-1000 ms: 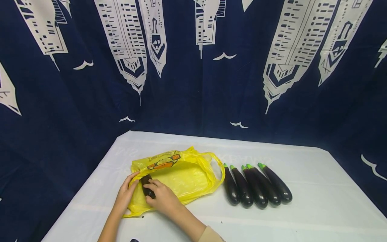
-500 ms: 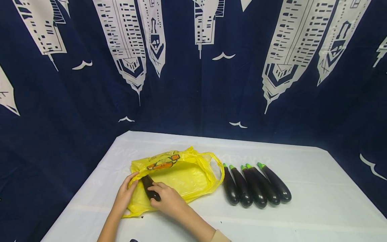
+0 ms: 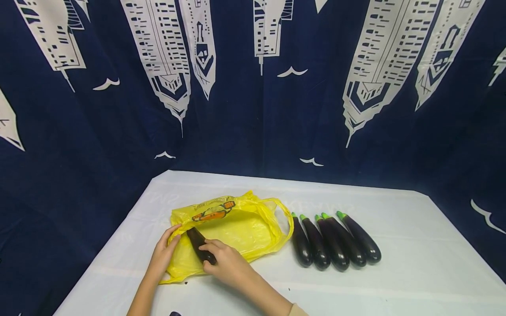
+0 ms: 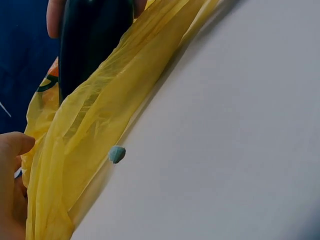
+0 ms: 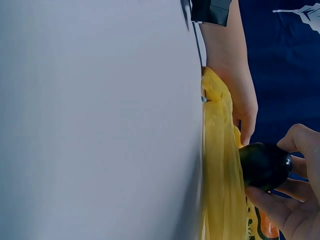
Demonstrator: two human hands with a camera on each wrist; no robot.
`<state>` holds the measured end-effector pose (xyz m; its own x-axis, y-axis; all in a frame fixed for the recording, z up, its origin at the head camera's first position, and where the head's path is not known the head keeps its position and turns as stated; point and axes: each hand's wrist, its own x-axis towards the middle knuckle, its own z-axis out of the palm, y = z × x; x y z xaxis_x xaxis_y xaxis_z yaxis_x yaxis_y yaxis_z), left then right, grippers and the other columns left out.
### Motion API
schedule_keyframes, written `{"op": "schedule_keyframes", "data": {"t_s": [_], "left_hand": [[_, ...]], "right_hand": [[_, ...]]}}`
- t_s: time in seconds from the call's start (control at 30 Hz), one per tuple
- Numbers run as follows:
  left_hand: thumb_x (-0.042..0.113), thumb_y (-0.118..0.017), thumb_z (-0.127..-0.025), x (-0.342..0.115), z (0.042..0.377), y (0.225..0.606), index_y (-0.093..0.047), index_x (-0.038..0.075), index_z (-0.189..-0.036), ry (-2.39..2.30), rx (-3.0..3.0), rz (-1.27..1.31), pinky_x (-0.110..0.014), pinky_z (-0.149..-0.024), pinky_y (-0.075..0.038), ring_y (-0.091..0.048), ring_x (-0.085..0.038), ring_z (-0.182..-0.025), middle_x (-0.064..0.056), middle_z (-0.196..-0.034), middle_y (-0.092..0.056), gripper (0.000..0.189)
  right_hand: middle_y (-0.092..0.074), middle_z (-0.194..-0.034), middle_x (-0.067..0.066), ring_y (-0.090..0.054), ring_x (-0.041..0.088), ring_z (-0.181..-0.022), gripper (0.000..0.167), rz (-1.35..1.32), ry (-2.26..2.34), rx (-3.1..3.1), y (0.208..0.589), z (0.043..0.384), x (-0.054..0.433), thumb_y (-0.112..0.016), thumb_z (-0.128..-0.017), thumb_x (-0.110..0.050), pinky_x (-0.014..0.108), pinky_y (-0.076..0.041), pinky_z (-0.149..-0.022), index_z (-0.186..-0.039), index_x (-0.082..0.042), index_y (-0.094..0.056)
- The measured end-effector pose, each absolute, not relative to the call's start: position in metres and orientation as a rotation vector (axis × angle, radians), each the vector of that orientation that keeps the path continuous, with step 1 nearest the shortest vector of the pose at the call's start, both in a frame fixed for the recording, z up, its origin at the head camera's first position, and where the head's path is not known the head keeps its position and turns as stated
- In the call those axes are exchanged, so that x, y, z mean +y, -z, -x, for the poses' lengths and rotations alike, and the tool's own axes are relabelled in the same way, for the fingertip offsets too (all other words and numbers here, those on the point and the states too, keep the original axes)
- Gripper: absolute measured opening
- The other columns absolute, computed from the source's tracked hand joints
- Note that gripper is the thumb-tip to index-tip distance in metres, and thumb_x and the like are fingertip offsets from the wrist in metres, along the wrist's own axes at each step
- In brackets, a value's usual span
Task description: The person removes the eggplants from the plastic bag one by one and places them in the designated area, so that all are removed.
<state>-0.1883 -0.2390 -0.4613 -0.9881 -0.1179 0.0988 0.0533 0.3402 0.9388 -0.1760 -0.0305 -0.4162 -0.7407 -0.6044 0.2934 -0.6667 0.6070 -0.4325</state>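
Note:
A yellow plastic bag [image 3: 241, 232] with a printed picture lies on its side, its mouth spread toward the right and front. My left hand [image 3: 163, 251] holds the bag's rim at its left end. Between thumb and fingers, my right hand [image 3: 229, 264] grips the rounded end of a dark, glossy eggplant [image 3: 196, 240] at the mouth. The eggplant [image 4: 92, 45] stands behind the yellow film in the left wrist view, its far end hidden. In the right wrist view, fingertips press both sides of the eggplant's blunt end [image 5: 266, 165].
Several eggplants [image 3: 336, 241] with green stem ends lie side by side right of the bag, on the white table [image 3: 415, 263]. A small greenish bit [image 4: 117, 154] lies beside the bag. Part of a dark object [image 3: 175, 314] shows at the bottom edge. A navy patterned cloth [image 3: 261, 118] hangs behind.
My right hand has moved right and slightly toward me with the eggplant, and more of the eggplant's length shows. The left hand and the row of eggplants have stayed put.

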Motion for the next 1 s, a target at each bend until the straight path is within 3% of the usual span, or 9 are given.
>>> {"op": "schedule_keyframes", "data": {"t_s": [1.0], "left_hand": [[0.035,-0.041,-0.097,-0.239,0.190,0.461,-0.037,0.014,-0.135,1.692,-2.473,-0.118,-0.057,-0.110,-0.015,-0.018,-0.035,-0.138,-0.015,-0.147,-0.028,0.044]], "right_hand": [[-0.057,-0.125,0.001,-0.058,0.016,-0.111,0.032,-1.120,-0.791,-2.688,0.412,0.155,0.001,-0.058,-0.082,-0.021,0.027,-0.050,-0.089,-0.114,-0.019,-0.061]]}}
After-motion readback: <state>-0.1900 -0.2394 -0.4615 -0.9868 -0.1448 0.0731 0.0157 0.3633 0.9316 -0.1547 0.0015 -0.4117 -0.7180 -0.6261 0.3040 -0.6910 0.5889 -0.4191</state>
